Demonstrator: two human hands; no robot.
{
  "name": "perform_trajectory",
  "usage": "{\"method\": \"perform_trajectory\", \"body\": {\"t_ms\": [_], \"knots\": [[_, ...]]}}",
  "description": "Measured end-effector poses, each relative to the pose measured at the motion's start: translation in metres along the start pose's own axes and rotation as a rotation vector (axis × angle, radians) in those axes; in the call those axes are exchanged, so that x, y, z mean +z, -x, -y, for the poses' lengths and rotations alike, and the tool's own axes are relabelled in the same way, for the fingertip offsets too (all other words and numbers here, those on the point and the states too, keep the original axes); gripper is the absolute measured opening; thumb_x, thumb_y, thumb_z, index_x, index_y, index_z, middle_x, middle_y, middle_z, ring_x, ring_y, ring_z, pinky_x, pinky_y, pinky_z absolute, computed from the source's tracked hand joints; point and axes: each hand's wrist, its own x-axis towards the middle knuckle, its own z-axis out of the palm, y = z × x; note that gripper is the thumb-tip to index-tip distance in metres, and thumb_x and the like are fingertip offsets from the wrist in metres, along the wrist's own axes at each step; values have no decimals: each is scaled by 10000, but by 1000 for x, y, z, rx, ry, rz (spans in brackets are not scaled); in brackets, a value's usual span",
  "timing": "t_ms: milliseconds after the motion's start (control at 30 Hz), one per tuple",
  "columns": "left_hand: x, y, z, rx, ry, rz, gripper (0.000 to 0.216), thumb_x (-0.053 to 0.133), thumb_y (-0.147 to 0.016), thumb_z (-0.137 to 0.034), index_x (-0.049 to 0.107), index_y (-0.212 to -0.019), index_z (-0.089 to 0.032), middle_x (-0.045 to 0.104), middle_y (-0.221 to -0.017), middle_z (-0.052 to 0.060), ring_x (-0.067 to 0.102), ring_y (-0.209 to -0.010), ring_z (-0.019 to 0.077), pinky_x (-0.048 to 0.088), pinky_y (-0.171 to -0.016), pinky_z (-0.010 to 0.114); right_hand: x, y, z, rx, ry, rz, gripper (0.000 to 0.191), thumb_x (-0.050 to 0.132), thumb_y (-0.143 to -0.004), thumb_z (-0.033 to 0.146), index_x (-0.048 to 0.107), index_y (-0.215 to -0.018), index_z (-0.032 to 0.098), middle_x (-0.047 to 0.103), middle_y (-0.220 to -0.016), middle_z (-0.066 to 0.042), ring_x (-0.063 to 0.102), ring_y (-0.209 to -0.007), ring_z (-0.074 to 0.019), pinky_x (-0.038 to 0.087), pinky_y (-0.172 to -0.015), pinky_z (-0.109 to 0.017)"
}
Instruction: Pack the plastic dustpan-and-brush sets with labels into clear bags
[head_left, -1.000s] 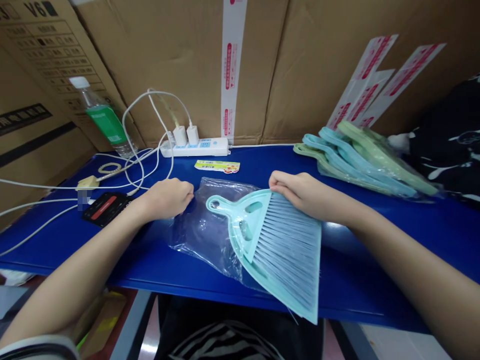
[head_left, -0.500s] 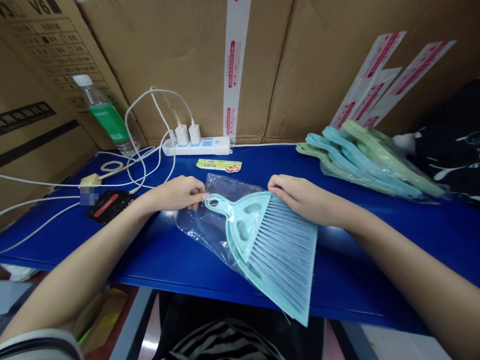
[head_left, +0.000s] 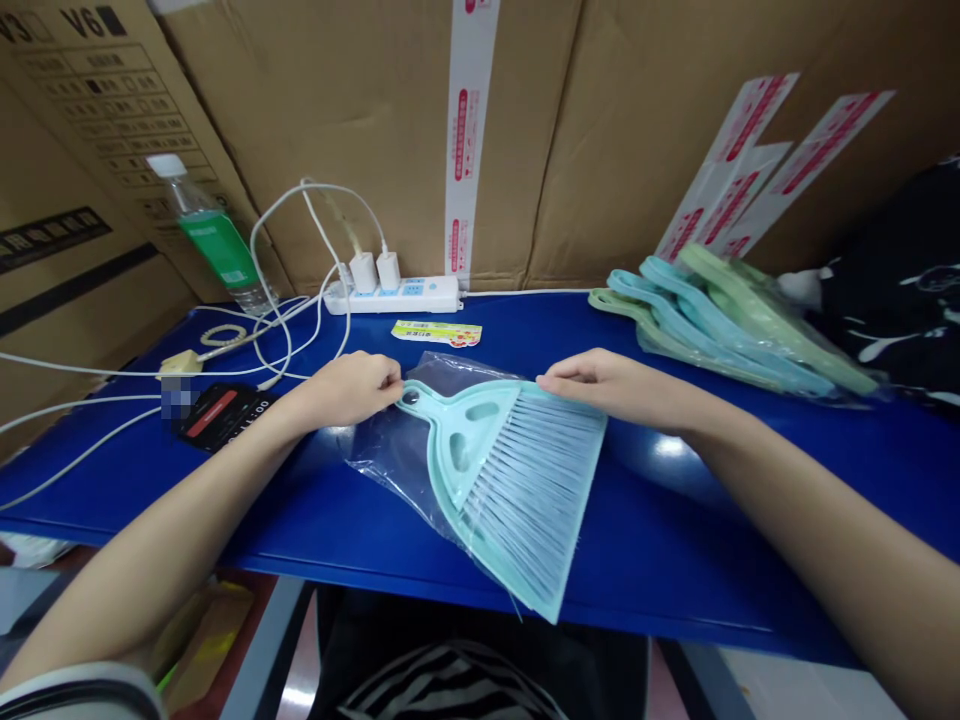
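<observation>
A turquoise dustpan [head_left: 442,480] with a matching brush [head_left: 536,480] nested in it lies at a slant, its wide bristle end towards the table's front edge. Clear plastic bag film [head_left: 386,465] surrounds its handle side. My left hand [head_left: 356,388] is closed at the tip of the handle; whether bag film is also between the fingers is hidden. The fingers of my right hand [head_left: 589,382] pinch the upper rim of the dustpan, beside the bristles.
Several bagged green and blue dustpan sets [head_left: 731,320] lie at the back right. A power strip [head_left: 405,293], a colourful card [head_left: 437,333], a bottle [head_left: 221,245], a phone [head_left: 217,415] and loose white cables occupy the back and left. Cardboard [head_left: 360,110] walls the blue table [head_left: 690,540].
The dustpan and brush have shifted left, deeper into the bag, and lie flatter. My left hand moved slightly left; my right hand's fingers have straightened somewhat at the rim.
</observation>
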Motion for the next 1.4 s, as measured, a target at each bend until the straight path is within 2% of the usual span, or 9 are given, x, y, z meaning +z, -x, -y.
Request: {"method": "perform_trajectory", "body": {"t_ms": [267,433,567,667,800,933,1000,1133,1400], "knots": [[0,-1,3,-31,55,70,301,319,-879,-166,398,-592,-209,629,-513,-33,585,-476,101,419,-603,231,3,2,3,126,-332,-31,459,734,-581,603,598,-737,193,547,-690,18,494,-666,-146,395,-612,-288],[3,-4,8,-32,66,114,285,330,-857,-138,393,-589,-212,623,-482,-40,600,-467,98,436,-600,216,2,-1,2,198,-587,-84,295,703,-741,359,616,-977,205,657,-962,-41,614,-854,-166,498,-710,-271],[3,-4,7,-66,25,113,282,334,-845,-140,412,-583,-210,624,-479,-37,598,-462,103,426,-585,222,2,-1,1,188,-681,-67,506,663,-807,245,506,-1289,248,651,-1166,-63,633,-1000,-185,540,-800,-290],[2,-4,6,-94,-12,82,309,327,-863,-162,417,-571,-208,621,-472,-30,589,-460,111,408,-577,237,3,-1,-1,185,-663,-44,592,646,-840,232,428,-1390,250,651,-1182,-71,638,-1000,-183,555,-787,-278],[0,-3,5,-123,-52,70,328,342,-859,-173,413,-540,-205,618,-459,-25,567,-442,115,374,-559,254,5,-2,-4,170,-584,-49,595,615,-874,251,395,-1426,239,670,-1069,-70,649,-918,-183,575,-717,-275],[0,-2,5,-120,-58,71,328,352,-845,-176,417,-525,-203,632,-474,-16,570,-456,119,366,-555,256,4,-2,-2,160,-588,-79,556,547,-910,281,376,-1437,240,649,-1177,-91,626,-1070,-217,582,-820,-326],[0,-1,5,-108,-50,79,317,357,-835,-170,420,-526,-203,639,-484,-14,578,-468,120,370,-555,252,3,0,1,161,-631,-49,635,566,-889,266,316,-1472,245,620,-1270,-98,602,-1147,-232,570,-883,-355],[0,-1,4,-100,-49,90,292,360,-819,-164,427,-538,-206,637,-488,-13,582,-477,122,374,-555,247,3,5,6,169,-650,-9,891,635,-807,185,138,-1538,299,584,-1352,-84,598,-1177,-252,554,-932,-396],[-4,1,5,-75,-65,67,275,340,-834,-184,404,-568,-209,641,-505,-14,581,-495,125,346,-537,248,7,1,9,240,-661,-72,968,603,-788,88,38,-1554,263,580,-1354,-93,632,-1107,-195,556,-909,-312]]}}
